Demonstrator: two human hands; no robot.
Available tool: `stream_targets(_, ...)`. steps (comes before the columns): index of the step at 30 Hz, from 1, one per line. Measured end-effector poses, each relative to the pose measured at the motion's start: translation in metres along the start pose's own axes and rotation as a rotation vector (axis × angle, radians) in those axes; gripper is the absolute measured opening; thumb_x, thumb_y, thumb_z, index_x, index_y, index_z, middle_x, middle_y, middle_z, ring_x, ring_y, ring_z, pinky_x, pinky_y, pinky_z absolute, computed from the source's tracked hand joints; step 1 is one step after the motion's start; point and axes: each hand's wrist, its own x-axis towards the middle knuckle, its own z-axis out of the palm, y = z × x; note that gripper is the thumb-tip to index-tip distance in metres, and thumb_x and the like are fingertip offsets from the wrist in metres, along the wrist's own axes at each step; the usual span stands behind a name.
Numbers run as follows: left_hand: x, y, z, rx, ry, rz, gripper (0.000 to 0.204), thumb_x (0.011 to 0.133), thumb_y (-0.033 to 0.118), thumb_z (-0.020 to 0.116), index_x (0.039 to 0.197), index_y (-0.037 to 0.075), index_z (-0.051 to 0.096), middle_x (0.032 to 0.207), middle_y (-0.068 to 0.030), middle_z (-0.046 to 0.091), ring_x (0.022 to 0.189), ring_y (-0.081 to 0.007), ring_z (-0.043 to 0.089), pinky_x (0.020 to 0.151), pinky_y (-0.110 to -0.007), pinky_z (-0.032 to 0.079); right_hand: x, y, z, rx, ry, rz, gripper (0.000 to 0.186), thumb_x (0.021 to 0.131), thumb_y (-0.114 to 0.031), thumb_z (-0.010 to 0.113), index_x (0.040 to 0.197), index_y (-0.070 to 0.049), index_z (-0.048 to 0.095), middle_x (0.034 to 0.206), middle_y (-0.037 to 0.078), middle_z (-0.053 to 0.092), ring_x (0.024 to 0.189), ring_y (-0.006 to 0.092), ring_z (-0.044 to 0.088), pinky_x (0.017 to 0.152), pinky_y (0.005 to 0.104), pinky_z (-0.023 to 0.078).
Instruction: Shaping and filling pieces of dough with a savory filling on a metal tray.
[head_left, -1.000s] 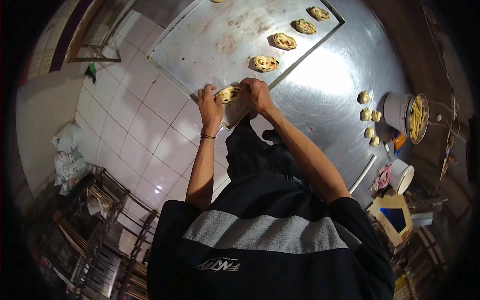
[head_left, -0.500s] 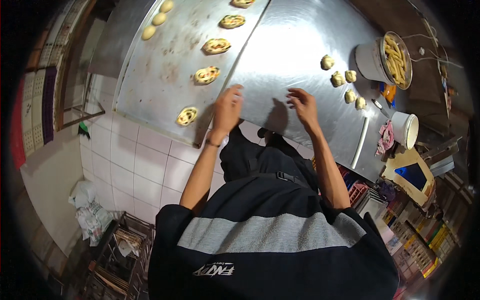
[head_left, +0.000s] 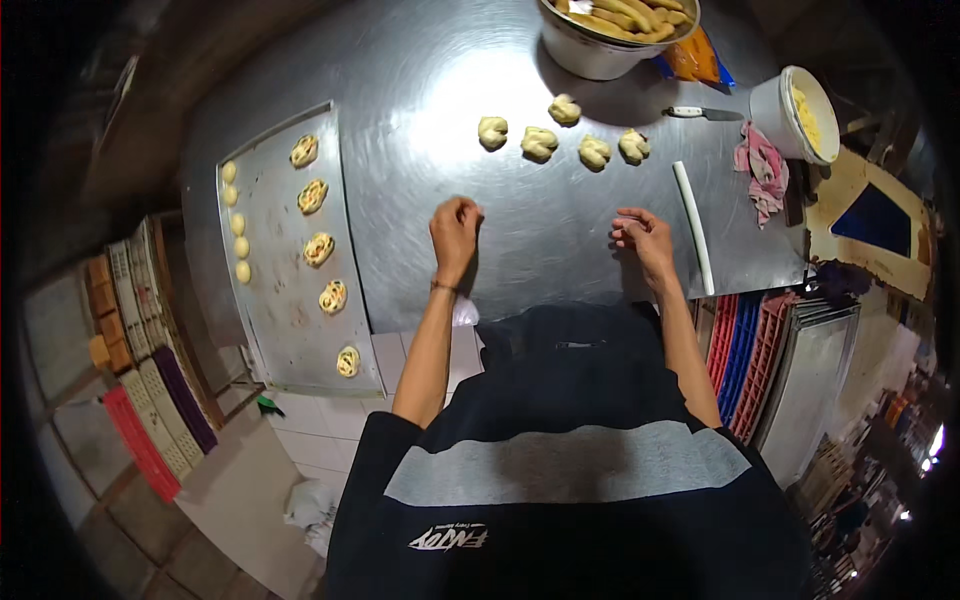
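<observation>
Over the steel table (head_left: 560,220), my left hand (head_left: 456,238) has its fingers curled in, and no object shows in it. To its right, my right hand (head_left: 648,245) hangs with loosely bent fingers apart, holding nothing. Beyond both hands lie several knotted pieces of pale dough (head_left: 540,143). A long white rod (head_left: 694,228) rests to the right of my right hand. On the left, a metal baking tray (head_left: 285,340) carries a column of filled, swirled dough pieces (head_left: 318,249) and, along its far left side, small round dough balls (head_left: 240,246).
At the back stands a white container (head_left: 592,58) topped with long yellowish pieces. Further right are a knife (head_left: 700,113), an orange packet (head_left: 697,58), a white bucket (head_left: 782,115) and a pink cloth (head_left: 763,172). Stacked crates (head_left: 740,360) stand below the right table edge.
My view has swung to the right, so the tray appears further left and the dough knots nearer the middle. My left hand's fingers are more curled, and it is now over the table.
</observation>
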Motion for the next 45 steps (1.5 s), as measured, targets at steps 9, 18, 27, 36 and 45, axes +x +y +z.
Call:
stream_targets(9,0.087,0.008,-0.024,0.266,0.024,0.122,0.047,0.083,0.014,0.074,0.125,0.001,0.059,0.122,-0.0301,0.053,0.112,-0.043,0.055,0.094,-0.047,0.048,-0.009,-0.007,0.028,0.032,0.025,-0.037,0.03,0.093,-0.002,0.048,0.119,0.001,0.064,0.098,0.007,0.069,0.076,0.0083,0.062,0.065,0.0211,0.05)
stream_targets(18,0.07,-0.01,-0.071,-0.601,-0.139,-0.511,0.029,0.091,0.007,0.07,0.116,0.002,0.057,0.1,-0.0108,0.067,0.092,-0.0193,0.067,0.074,-0.029,0.056,-0.013,-0.017,0.074,0.086,-0.146,-0.047,0.028,0.097,-0.008,0.051,0.121,-0.003,0.064,0.101,0.006,0.069,0.081,0.0077,0.06,0.068,0.0214,0.049)
stream_targets(27,-0.052,0.045,-0.081,-1.116,-0.022,-0.445,0.041,0.1,0.003,0.055,0.137,0.01,0.038,0.126,-0.0141,0.057,0.118,-0.0248,0.058,0.101,-0.04,0.052,-0.03,-0.031,0.192,0.142,-0.699,0.02,0.03,0.1,-0.019,0.058,0.125,-0.002,0.06,0.101,0.007,0.068,0.081,0.0086,0.061,0.07,0.0245,0.054)
stream_targets(36,-0.006,0.081,-0.032,-0.928,0.026,-0.461,0.031,0.099,0.01,0.058,0.128,-0.002,0.055,0.119,-0.0115,0.063,0.106,-0.0194,0.063,0.092,-0.031,0.053,0.037,-0.064,0.164,-0.197,-0.631,-0.329,0.038,0.09,-0.011,0.072,0.122,0.002,0.058,0.093,0.008,0.069,0.077,0.0107,0.062,0.069,0.0242,0.051)
stream_targets(45,0.105,0.07,0.061,-0.78,0.037,-0.43,0.026,0.091,0.004,0.067,0.115,-0.002,0.058,0.094,-0.0136,0.07,0.08,-0.0158,0.067,0.068,-0.027,0.055,0.128,-0.13,0.128,-0.902,-0.312,-0.55,0.029,0.085,-0.02,0.067,0.108,-0.006,0.074,0.076,0.014,0.073,0.067,0.0232,0.071,0.068,0.0364,0.056)
